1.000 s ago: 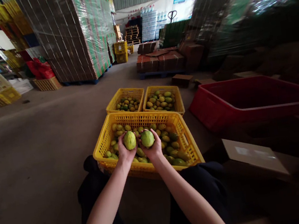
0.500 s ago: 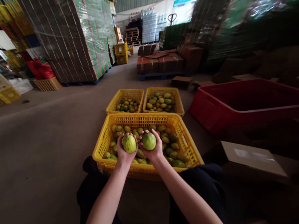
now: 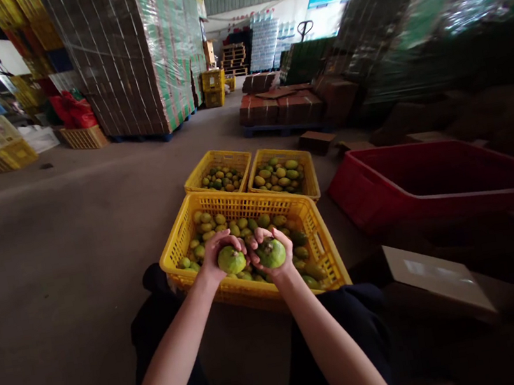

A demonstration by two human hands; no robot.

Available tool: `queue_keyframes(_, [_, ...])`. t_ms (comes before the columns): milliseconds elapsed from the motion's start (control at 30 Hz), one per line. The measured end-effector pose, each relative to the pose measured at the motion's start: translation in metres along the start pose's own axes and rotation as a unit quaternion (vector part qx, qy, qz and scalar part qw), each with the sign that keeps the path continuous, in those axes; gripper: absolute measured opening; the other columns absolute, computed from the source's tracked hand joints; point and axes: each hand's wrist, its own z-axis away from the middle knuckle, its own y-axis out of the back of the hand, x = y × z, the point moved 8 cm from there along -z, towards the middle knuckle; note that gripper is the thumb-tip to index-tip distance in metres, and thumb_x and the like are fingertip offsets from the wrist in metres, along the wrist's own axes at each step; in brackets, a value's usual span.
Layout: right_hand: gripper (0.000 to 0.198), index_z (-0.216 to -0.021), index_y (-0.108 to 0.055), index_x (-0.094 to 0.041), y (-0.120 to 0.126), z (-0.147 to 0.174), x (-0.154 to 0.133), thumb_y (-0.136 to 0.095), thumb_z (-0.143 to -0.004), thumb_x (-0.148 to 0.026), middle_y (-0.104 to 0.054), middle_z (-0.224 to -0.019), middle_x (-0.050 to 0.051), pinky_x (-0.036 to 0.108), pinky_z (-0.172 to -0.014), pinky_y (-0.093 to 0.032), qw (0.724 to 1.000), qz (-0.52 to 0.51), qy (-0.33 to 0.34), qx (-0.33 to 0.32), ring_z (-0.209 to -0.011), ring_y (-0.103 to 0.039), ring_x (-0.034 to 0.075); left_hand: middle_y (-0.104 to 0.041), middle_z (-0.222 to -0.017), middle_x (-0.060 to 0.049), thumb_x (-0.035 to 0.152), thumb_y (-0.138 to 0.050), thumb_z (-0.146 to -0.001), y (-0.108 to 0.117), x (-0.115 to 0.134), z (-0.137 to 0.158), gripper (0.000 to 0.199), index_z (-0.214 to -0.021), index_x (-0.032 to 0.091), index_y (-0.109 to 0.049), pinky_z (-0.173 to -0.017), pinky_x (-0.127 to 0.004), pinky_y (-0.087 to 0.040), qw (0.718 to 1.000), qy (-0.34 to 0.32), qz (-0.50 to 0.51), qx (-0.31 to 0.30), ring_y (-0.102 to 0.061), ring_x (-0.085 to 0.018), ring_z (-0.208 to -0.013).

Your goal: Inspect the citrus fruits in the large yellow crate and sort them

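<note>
My left hand point(image 3: 218, 254) is curled around a rounded yellow-green fruit point(image 3: 231, 260), its stem end tipped upward. Beside it, my right hand point(image 3: 279, 248) grips a darker green fruit point(image 3: 271, 255) with a brownish stem end. Both fruits are held close together over the near side of a large yellow plastic crate point(image 3: 243, 198). Below and behind my hands, that crate holds several green and yellow oval fruits point(image 3: 243, 223). My hands hide part of them. The exact kind of fruit is unclear.
Two smaller yellow crates, one at left point(image 3: 216, 154) and one at right point(image 3: 278, 151), hold more fruit beyond the large one. A red tub point(image 3: 358, 193) and a cardboard box point(image 3: 436, 275) are at the right. Wrapped carton stacks point(image 3: 107, 67) rise behind.
Both hands have turned the fruits so their stem ends show. The hands have shifted slightly right and down, with fingers curled further over the fruits. The camera view has shifted a little.
</note>
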Motion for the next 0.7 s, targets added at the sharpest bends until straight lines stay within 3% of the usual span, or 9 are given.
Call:
queue_keyframes(167, [0.018,-0.072,-0.060,-0.019,0.007,-0.003,0.001,-0.059,-0.079,-0.035,-0.068,-0.069,0.002,0.021,-0.039,-0.047,0.994,-0.067,0.003,0.086,-0.053,-0.062,0.014,-0.062,-0.060,-0.003,0.024,-0.046,-0.090,0.007,0.006,-0.002,0.035,-0.060,0.016,-0.061,-0.053,-0.026,-0.053,0.989,-0.030,0.134,0.055,-0.062,-0.014,-0.052])
queue_keyframes(300, [0.015,-0.085,-0.065,-0.019,0.021,-0.005,0.007,-0.057,-0.082,-0.031,-0.075,-0.086,0.005,0.022,-0.053,-0.056,0.972,-0.139,0.013,0.188,-0.070,-0.069,0.016,-0.071,-0.081,-0.005,0.022,-0.043,-0.092,0.013,0.013,-0.007,0.027,-0.090,0.017,-0.069,-0.068,-0.025,-0.058,0.963,-0.081,0.246,0.078,-0.070,-0.015,-0.075])
queue_keyframes(467, [0.017,-0.089,-0.067,-0.018,0.030,-0.004,0.013,-0.057,-0.083,-0.030,-0.076,-0.086,0.004,0.023,-0.056,-0.057,0.960,-0.155,0.005,0.234,-0.070,-0.070,0.017,-0.073,-0.090,-0.007,0.024,-0.042,-0.093,0.018,0.010,-0.010,0.034,-0.117,0.019,-0.066,-0.075,-0.029,-0.060,0.956,-0.089,0.262,0.096,-0.071,-0.019,-0.086])
queue_keyframes(600, [0.016,-0.087,-0.067,-0.019,0.034,0.002,0.012,-0.055,-0.085,-0.029,-0.076,-0.081,0.003,0.021,-0.053,-0.056,0.952,-0.153,0.001,0.265,-0.066,-0.069,0.015,-0.073,-0.091,-0.009,0.026,-0.044,-0.092,0.019,0.006,-0.010,0.035,-0.120,0.017,-0.063,-0.074,-0.030,-0.060,0.964,-0.069,0.248,0.070,-0.071,-0.021,-0.088])
queue_keyframes(700, [0.015,-0.087,-0.065,-0.019,0.042,0.012,0.009,-0.055,-0.086,-0.029,-0.075,-0.076,0.002,0.022,-0.053,-0.056,0.941,-0.139,-0.016,0.307,-0.063,-0.069,0.015,-0.073,-0.092,-0.009,0.027,-0.048,-0.091,0.026,-0.003,-0.009,0.033,-0.117,0.015,-0.063,-0.071,-0.027,-0.060,0.985,-0.031,0.149,0.076,-0.071,-0.019,-0.086])
